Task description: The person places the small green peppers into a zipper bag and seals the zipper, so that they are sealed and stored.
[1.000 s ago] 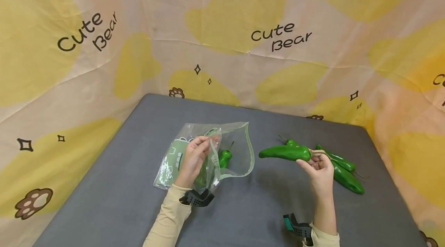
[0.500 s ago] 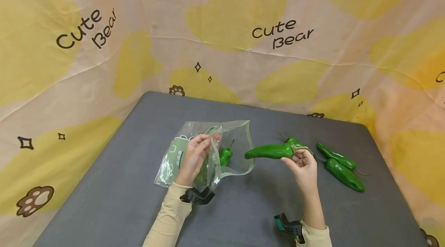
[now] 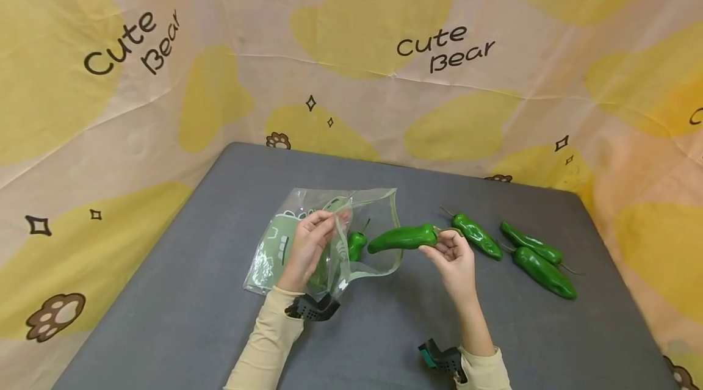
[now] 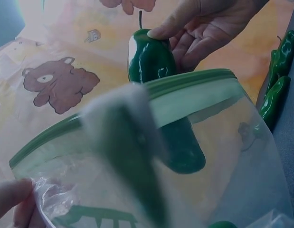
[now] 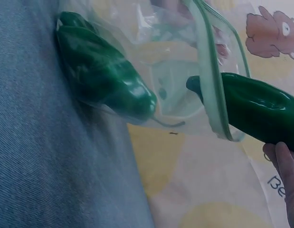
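My left hand [image 3: 307, 249] pinches the near edge of a clear zip bag [image 3: 395, 210] with green trim and holds its mouth apart toward the right. My right hand [image 3: 457, 263] grips a long green chili pepper [image 3: 405, 237] by its stem end. The pepper lies nearly level, and in the right wrist view its tip [image 5: 194, 84] is within the bag's green-edged mouth. Inside the bag rests another green pepper [image 5: 101, 71], with part of a further one behind it. The left fingers partly show at the bag's edge in the left wrist view.
To the right on the grey table [image 3: 181, 292] lie three loose green peppers: one [image 3: 476, 236] nearest the right hand, and two close together, a slimmer one [image 3: 529, 243] and a thicker one [image 3: 545, 273]. Patterned cloth [image 3: 351, 42] walls the table's back and sides.
My right hand has moved left with the pepper, bringing its tip from right of the bag into the mouth. The loose peppers behind have come into fuller view. The left hand stays nearly still.
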{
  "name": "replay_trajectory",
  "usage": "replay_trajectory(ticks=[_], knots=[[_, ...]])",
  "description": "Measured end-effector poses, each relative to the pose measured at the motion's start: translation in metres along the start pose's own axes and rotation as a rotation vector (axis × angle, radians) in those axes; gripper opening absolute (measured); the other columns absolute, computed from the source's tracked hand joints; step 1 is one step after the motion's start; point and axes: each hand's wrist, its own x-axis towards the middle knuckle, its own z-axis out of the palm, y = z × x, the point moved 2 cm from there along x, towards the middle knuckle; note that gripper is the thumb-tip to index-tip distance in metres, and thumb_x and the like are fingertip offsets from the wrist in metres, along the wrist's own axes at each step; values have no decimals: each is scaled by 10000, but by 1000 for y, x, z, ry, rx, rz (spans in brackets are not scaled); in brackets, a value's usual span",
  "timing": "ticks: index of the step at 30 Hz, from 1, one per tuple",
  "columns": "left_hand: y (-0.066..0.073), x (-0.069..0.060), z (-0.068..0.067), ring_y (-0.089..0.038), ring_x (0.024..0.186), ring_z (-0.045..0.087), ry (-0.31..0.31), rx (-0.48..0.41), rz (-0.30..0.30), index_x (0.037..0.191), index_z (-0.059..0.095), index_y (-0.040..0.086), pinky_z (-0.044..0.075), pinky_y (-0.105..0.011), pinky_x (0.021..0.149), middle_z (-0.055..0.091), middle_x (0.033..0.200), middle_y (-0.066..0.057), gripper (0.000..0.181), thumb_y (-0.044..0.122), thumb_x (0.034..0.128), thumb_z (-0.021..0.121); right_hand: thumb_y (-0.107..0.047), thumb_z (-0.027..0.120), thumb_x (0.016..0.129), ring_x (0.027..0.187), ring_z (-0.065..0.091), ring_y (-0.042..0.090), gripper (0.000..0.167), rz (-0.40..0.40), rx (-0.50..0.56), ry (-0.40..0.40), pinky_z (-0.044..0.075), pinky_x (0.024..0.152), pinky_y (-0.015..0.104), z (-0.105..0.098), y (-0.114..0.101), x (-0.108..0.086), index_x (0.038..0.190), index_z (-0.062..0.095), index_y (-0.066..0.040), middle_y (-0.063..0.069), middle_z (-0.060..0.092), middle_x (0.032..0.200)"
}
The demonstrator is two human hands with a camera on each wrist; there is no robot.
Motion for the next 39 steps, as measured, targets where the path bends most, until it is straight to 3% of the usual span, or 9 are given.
replay_trajectory(ticks=[4, 8, 15, 19, 26, 35, 39], knots=[[2, 0, 1, -251, 962, 590, -3, 29, 0, 906, 630, 61, 469, -310, 840, 636, 991, -154, 73, 106, 852, 609, 287, 574, 673, 771, 614, 105, 307, -12, 17, -3, 510, 632, 172, 5, 3, -1, 883, 481, 83, 28, 598, 896], [9, -1, 11, -239, 960, 592, 13, 41, -1, 900, 629, 73, 462, -309, 848, 640, 987, -134, 83, 129, 839, 620, 281, 580, 674, 763, 611, 103, 299, -5, 14, -8, 508, 627, 167, 11, 6, -2, 896, 462, 119, 23, 586, 861], [4, 0, 4, -254, 964, 589, -1, 16, 17, 923, 625, 33, 471, -294, 834, 629, 1001, -169, 86, 77, 858, 592, 247, 613, 678, 771, 609, 106, 290, -17, -35, -28, 512, 642, 178, 21, 9, -7, 901, 445, 170, 36, 574, 867], [10, -1, 10, -228, 951, 596, 24, 39, 11, 911, 625, 68, 475, -291, 826, 638, 997, -132, 76, 98, 845, 603, 220, 634, 684, 807, 611, 114, 289, -37, -74, -63, 515, 686, 213, 27, 10, -8, 902, 452, 172, 47, 565, 920], [13, -1, 12, -221, 945, 598, 23, -5, 6, 900, 619, 47, 478, -278, 819, 639, 987, -140, 56, 67, 858, 588, 202, 653, 677, 831, 614, 117, 290, -3, -118, -64, 517, 702, 241, 34, 13, -13, 873, 450, 138, 139, 590, 949], [14, -1, 16, -203, 939, 602, 59, 39, -6, 879, 623, 95, 472, -283, 829, 652, 964, -91, 42, 95, 844, 600, 196, 649, 688, 816, 605, 141, 290, 55, -150, -63, 516, 705, 238, 43, 10, -14, 904, 462, 146, 258, 568, 938], [6, 0, 8, -230, 955, 595, 30, 16, 11, 897, 624, 52, 467, -291, 839, 643, 980, -135, 64, 63, 864, 569, 171, 652, 707, 789, 599, 158, 287, 74, -201, -74, 522, 694, 249, 49, -2, -14, 927, 469, 148, 259, 579, 910]])
